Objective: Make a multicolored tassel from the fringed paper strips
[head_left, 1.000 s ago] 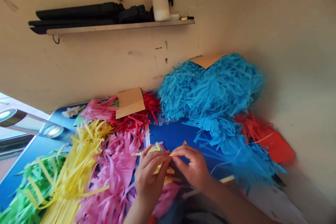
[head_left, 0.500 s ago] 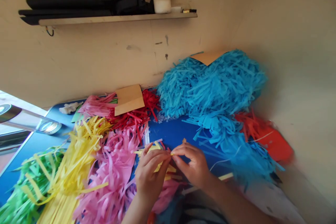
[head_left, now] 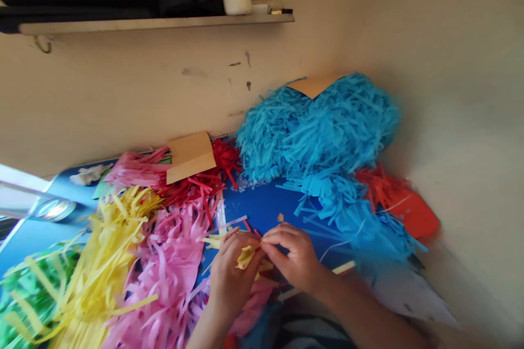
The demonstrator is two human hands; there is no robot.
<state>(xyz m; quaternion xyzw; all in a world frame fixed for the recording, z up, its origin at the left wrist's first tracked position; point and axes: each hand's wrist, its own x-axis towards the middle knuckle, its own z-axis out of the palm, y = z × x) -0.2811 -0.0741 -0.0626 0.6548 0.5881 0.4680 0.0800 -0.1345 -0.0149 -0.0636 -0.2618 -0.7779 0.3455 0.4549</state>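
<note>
My left hand (head_left: 234, 264) is closed in a pinch on a strip of yellow tissue paper (head_left: 244, 257), which shows crumpled below its fingers. The fingertips of my right hand (head_left: 292, 255) meet those of the left in a second pinch. Whatever lies between the right fingertips is too small to make out, though it appears to be the end of the yellow paper. Pale yellow strips (head_left: 213, 241) stick out behind the left hand. Pink fringed tissue paper (head_left: 167, 267) lies just left of it.
Yellow fringe (head_left: 110, 262) and green fringe (head_left: 45, 283) cover the table's left side. Blue fringe (head_left: 327, 125) is heaped at the back right, beside red-orange paper (head_left: 413, 212). Brown card (head_left: 191, 157) rests on red fringe (head_left: 196, 185). A roll of clear tape (head_left: 56, 210) sits left. A shelf (head_left: 164, 24) hangs above.
The view has shifted, so the scene sits further left in the picture. My hands stay together; the fingertips are closer, and less yellow shows between them.
</note>
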